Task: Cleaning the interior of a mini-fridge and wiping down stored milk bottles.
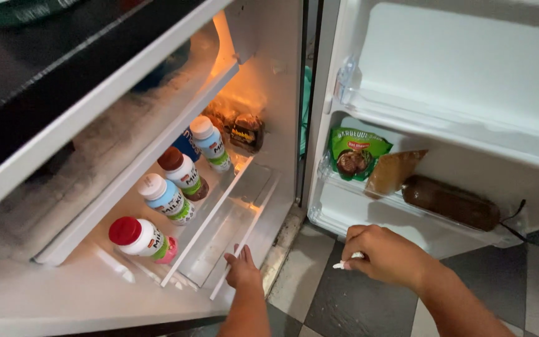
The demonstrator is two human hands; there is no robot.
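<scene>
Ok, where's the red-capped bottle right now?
In the head view, the red-capped bottle lies at the front of the fridge shelf, left of the left hand, nearest the white-capped bottle.
</scene>
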